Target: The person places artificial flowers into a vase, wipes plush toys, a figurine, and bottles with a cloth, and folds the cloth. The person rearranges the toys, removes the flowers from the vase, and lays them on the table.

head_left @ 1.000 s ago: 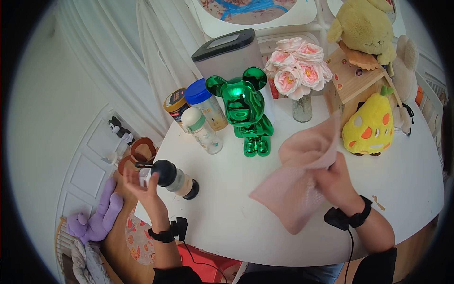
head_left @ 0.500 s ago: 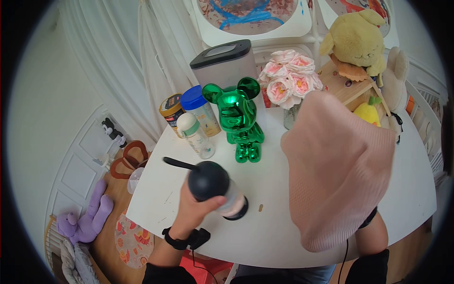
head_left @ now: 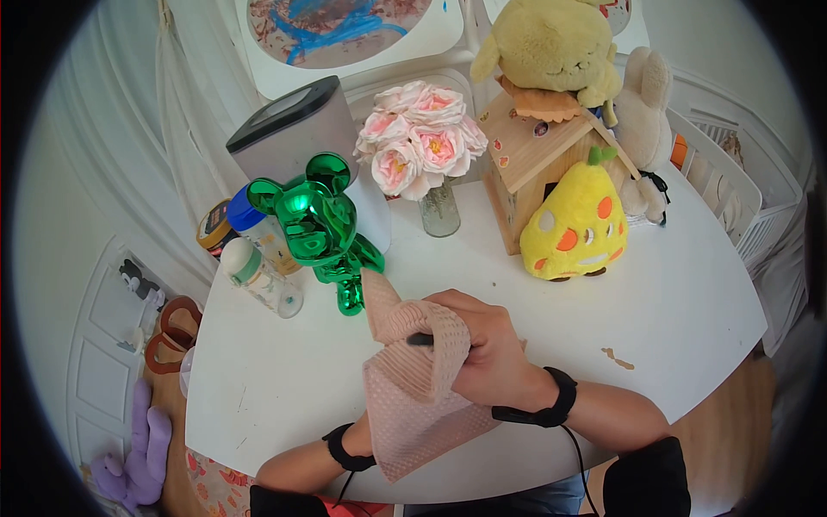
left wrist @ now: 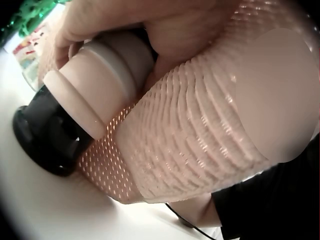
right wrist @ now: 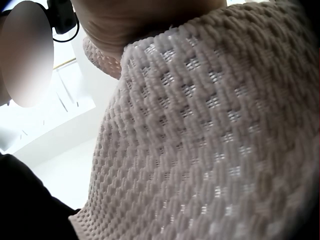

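A pink textured cloth (head_left: 422,431) hangs from my right hand (head_left: 495,353), its fingers curled round the gathered fabric over the front middle of the table. A bit of black strap (head_left: 419,339) pokes out from the cloth's folds. Behind the cloth, most of my left hand is hidden in the head view. The left wrist view shows that left hand (left wrist: 115,22) gripping a bottle with a black base (left wrist: 50,132) and pale bands, tilted, with cloth beside it. In the right wrist view the cloth's woven face fills most of the picture.
A shiny green bear figure (head_left: 314,224) stands just beyond the cloth. Left of it are a baby bottle (head_left: 263,280) and two lidded tubs. Behind stand a grey bin (head_left: 301,125) and a vase of roses (head_left: 439,211). A yellow pear plush (head_left: 577,228) leans by a wooden house (head_left: 534,146).
My left hand took hold of the black-capped bottle and brought it right, to the cloth. My right hand moved the cloth left onto it. The head view has turned right.
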Demonstrator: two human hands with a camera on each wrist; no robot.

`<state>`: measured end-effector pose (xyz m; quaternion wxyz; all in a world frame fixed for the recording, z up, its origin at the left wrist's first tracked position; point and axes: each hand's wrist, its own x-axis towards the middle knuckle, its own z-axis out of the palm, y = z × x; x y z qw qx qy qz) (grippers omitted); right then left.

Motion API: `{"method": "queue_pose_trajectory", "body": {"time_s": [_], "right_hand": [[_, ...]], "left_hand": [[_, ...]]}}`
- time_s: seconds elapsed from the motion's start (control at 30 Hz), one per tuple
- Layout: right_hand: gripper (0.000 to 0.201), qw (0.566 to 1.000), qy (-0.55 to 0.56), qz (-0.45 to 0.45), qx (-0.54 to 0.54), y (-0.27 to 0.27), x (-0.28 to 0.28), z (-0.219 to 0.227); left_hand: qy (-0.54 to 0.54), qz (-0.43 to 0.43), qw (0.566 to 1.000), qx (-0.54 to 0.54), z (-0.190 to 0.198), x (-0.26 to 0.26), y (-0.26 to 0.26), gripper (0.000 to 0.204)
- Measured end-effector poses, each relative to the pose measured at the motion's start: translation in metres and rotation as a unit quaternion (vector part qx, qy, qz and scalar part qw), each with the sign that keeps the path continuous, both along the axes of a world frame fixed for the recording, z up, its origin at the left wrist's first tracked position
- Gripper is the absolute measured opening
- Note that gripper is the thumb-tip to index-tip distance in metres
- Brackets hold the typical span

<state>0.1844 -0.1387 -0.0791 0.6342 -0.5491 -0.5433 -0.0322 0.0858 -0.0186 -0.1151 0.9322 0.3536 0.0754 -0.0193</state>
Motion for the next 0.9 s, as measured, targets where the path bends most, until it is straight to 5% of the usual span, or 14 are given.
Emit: {"method": "queue_pose_trajectory", "body": {"time_s": [0.13, 0.27, 0.37, 0.5, 0.7, 0.8, 0.87, 0.9], "right_hand": [[0.036, 0.990, 0.098, 0.093, -0.027, -0.003, 0.007, 0.002], [0.045, 0.986, 0.063, 0.143, -0.064, -0.006, 0.013, 0.015], [0.064, 0.987, -0.084, -0.067, -0.122, -0.002, -0.009, 0.020], [0.063, 0.974, -0.108, -0.155, -0.122, 0.004, -0.024, 0.018], [0.054, 0.988, -0.115, -0.089, -0.055, 0.012, -0.006, 0.007], [0.045, 0.998, -0.061, -0.020, -0.029, 0.010, 0.001, 0.010], [0.038, 0.987, 0.122, 0.106, -0.011, 0.001, 0.002, 0.024], [0.029, 0.990, 0.093, 0.080, -0.063, -0.005, 0.007, 0.028]], "left_hand": [[-0.017, -0.005, 0.998, 0.065, 0.004, -0.001, 0.008, 0.068], [-0.043, -0.002, 0.993, 0.114, 0.010, 0.007, 0.014, 0.068], [-0.057, -0.009, 0.984, 0.168, 0.004, 0.001, 0.004, 0.069], [-0.073, -0.009, 0.963, 0.261, -0.002, -0.021, 0.012, 0.069], [-0.108, 0.002, 0.911, 0.397, 0.007, -0.011, 0.004, 0.069], [-0.123, 0.016, 0.876, 0.466, 0.006, -0.032, 0.020, 0.069], [-0.134, 0.028, 0.851, 0.507, 0.004, -0.037, 0.020, 0.069], [-0.139, 0.033, 0.838, 0.527, 0.007, -0.029, 0.014, 0.069]]}}
